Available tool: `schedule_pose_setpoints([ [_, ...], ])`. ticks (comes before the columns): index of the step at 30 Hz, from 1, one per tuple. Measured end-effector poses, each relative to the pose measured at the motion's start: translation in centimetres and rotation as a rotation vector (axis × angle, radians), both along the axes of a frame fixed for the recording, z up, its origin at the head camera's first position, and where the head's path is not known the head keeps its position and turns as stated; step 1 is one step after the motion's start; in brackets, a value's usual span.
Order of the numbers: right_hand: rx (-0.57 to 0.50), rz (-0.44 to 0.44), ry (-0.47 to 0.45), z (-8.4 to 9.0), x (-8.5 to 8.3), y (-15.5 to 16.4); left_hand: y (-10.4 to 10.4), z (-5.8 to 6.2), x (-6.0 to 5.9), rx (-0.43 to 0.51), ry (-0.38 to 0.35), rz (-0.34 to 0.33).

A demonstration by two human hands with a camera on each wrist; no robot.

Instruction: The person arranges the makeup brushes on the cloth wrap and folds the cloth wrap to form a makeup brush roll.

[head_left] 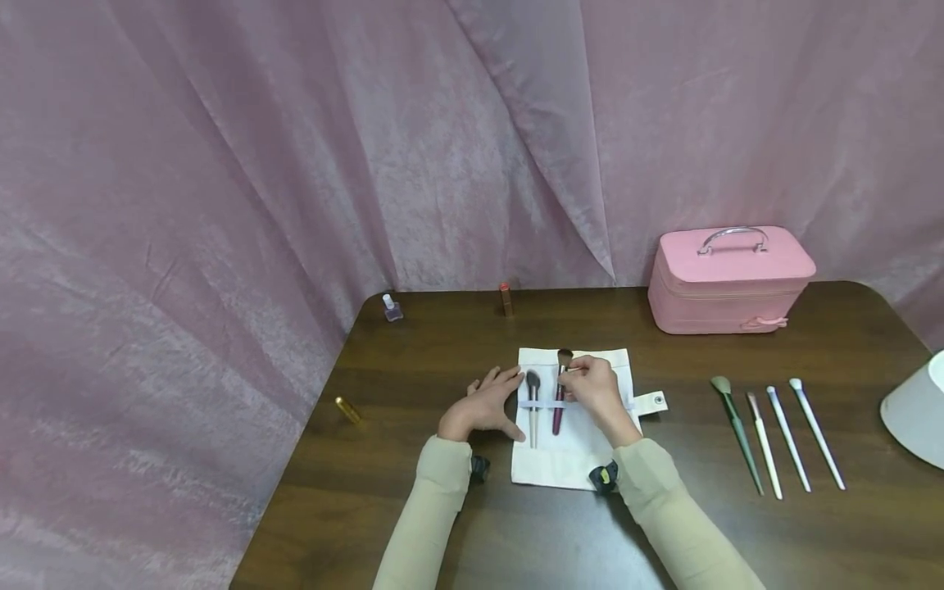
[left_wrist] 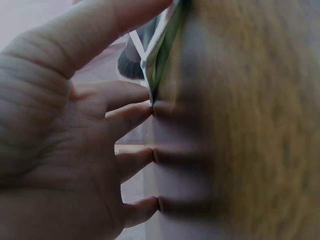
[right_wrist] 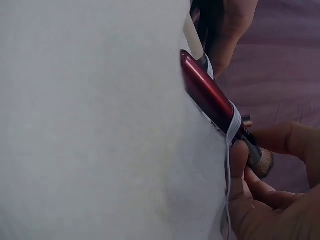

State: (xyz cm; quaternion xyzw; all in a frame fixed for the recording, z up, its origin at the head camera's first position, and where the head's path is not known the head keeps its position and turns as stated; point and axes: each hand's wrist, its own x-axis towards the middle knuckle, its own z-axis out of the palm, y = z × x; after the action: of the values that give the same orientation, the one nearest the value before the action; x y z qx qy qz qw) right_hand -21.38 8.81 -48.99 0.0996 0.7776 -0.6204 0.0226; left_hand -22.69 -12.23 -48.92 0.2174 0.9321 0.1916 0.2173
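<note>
A white cloth brush roll (head_left: 583,459) lies flat on the dark wooden table (head_left: 442,352). Under its elastic band sit a pale-handled brush (head_left: 533,406) and a dark red-handled brush (head_left: 560,401). My right hand (head_left: 590,385) pinches the red brush near its ferrule; in the right wrist view the red brush (right_wrist: 210,97) lies under the band against the cloth, fingertips (right_wrist: 240,155) on it. My left hand (head_left: 492,399) rests flat on the roll's left edge, fingers straight. The left wrist view shows those fingers (left_wrist: 130,115) pressing the cloth, brush bristles (left_wrist: 131,62) just beyond.
Several loose brushes (head_left: 774,434) lie to the right of the roll. A pink vanity case (head_left: 730,283) stands at the back right, a white lampshade-like object (head_left: 914,410) at the right edge. A nail polish bottle (head_left: 392,308), a lipstick (head_left: 506,299) and a gold tube (head_left: 348,409) sit nearby.
</note>
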Motion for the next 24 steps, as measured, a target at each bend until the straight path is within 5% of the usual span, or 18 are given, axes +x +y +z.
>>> schedule_pose_setpoints([
  [15,0.205,0.048,-0.116,-0.03,0.23,-0.04,-0.02,0.10,0.18,0.001,-0.007,-0.008],
  [24,0.299,0.097,-0.111,-0.10,0.31,-0.13,-0.04,0.10,-0.03,0.013,0.001,-0.005],
])
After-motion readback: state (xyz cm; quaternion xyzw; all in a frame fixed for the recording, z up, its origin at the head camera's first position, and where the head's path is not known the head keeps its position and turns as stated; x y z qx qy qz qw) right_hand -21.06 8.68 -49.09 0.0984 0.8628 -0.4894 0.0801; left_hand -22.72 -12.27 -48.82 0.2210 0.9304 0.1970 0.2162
